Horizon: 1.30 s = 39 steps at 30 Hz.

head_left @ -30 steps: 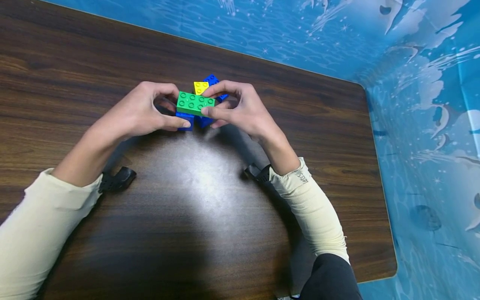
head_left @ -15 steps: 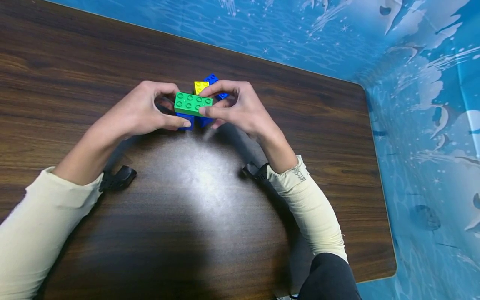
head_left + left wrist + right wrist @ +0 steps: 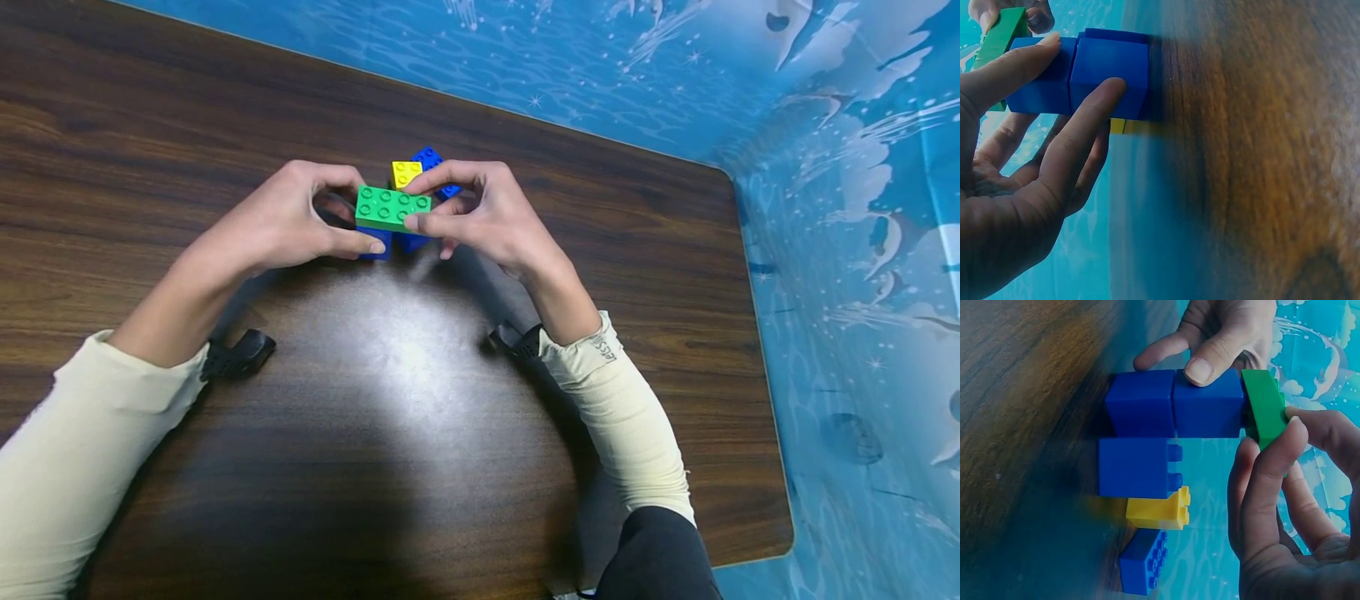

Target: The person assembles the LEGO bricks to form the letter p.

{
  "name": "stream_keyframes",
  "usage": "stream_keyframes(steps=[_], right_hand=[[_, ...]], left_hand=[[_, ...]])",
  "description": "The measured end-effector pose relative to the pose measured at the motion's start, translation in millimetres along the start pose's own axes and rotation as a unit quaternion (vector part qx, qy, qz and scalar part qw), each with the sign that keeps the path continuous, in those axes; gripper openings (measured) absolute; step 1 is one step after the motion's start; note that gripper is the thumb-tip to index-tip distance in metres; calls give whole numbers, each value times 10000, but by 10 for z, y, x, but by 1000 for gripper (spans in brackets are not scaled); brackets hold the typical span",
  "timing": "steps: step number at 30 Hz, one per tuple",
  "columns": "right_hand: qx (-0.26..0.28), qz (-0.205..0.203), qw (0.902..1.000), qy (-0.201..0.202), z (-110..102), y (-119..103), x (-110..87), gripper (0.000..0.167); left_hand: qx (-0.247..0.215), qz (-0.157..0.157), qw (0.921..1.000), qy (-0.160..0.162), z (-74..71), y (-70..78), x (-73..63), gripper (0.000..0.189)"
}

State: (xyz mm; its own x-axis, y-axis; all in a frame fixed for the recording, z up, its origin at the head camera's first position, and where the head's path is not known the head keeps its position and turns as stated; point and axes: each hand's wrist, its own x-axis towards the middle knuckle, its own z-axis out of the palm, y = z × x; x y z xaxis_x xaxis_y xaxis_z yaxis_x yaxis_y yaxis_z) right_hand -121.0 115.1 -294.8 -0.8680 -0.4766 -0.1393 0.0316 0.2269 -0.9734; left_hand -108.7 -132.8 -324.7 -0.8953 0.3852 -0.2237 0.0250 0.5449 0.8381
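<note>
My left hand (image 3: 281,218) holds a stack of two blue blocks, the upper block (image 3: 1207,403) under its thumb and the lower block (image 3: 1110,78) touched by another finger. My right hand (image 3: 495,215) pinches a long green brick (image 3: 384,207) between thumb and fingers. In the right wrist view the green brick leans at a tilt against the upper block's studded top and reaches past it toward the right hand. Beside the stack stands another blue block (image 3: 1135,467) with bare studs, partly hidden by the right hand and the green brick in the head view.
A yellow brick (image 3: 406,172) and a further blue brick (image 3: 427,157) stand just behind the stack, near the right fingers. The dark wooden table (image 3: 420,467) stretches around them. Blue sea-patterned sheeting (image 3: 525,75) borders its far and right edges.
The green brick shifts slightly left over the blue stack, then back to the right, with the right hand. The left hand keeps its hold on the blue stack.
</note>
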Motion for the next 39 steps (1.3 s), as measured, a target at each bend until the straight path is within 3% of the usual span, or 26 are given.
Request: stream_keyframes(steps=[20,30,35,39], right_hand=[[-136,33,9999,-4,-3,46,15,26],[-231,111,9995,-190,-67,57,9,25],[-223,231,9993,165,-116,99,-15,20],[-100,431,9980,445,-129,147,-28,20]], left_hand=[[161,-18,9999,22,15,-7,15,38],[232,22,9997,124,40,15,15,38],[150,-3,9999,12,50,17,12,39],[377,-101,9991,-183,53,34,-4,45]])
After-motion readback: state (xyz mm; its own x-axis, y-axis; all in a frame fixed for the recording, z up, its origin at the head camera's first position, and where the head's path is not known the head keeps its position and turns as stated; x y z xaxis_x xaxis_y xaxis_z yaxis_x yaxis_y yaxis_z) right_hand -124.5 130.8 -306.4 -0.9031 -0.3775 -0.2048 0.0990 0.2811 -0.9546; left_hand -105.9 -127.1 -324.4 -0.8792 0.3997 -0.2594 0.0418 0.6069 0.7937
